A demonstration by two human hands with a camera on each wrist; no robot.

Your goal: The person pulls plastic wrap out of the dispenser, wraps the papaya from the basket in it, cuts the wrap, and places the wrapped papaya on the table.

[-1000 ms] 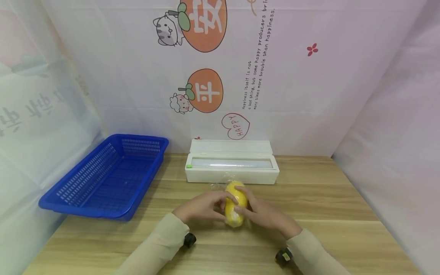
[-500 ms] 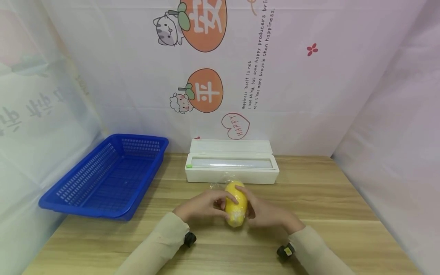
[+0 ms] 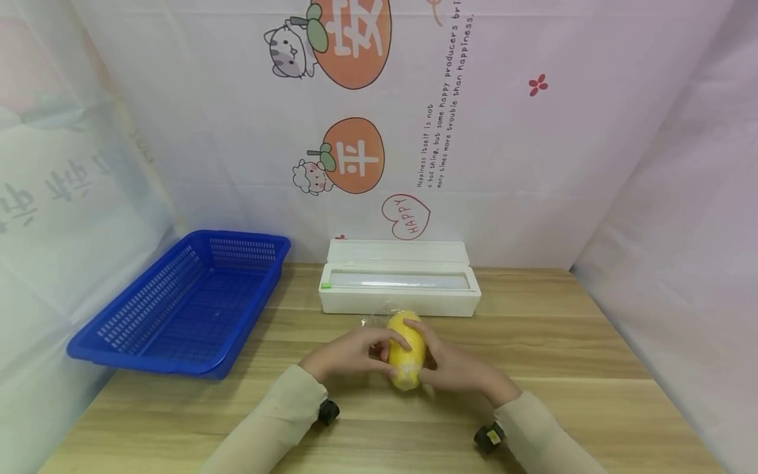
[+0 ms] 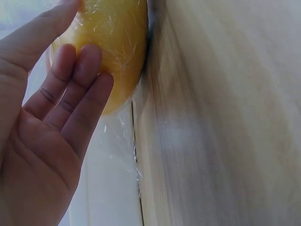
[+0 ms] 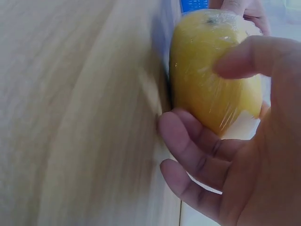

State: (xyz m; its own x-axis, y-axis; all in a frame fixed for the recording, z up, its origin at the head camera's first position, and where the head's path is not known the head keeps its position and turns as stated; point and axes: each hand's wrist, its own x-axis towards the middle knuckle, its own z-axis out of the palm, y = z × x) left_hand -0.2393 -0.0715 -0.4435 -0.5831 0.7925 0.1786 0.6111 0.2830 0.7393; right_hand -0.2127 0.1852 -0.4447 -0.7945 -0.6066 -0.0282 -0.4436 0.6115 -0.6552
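Note:
A yellow oblong fruit that looks like a mango (image 3: 407, 352) lies on the wooden table, wrapped in clear cling film. My left hand (image 3: 355, 352) holds its left side; in the left wrist view the bent fingertips (image 4: 89, 61) are against the wrapped skin. On the other side my right hand (image 3: 458, 368) grips it, with the fingers curled around its far part and the thumb near its front end. The right wrist view shows the mango (image 5: 202, 70) between thumb and fingers, the film creased over it. Loose film (image 3: 373, 321) sticks out at its far left.
Just behind the hands stands a white cling film box (image 3: 399, 303) with its lid raised and a roll inside. A blue plastic basket (image 3: 243, 342) sits at the left. Printed white cloth hangs at the back and sides.
The right thumb has slid from the top of the mango down to its right side near the front end. The left hand has stayed about where it was.

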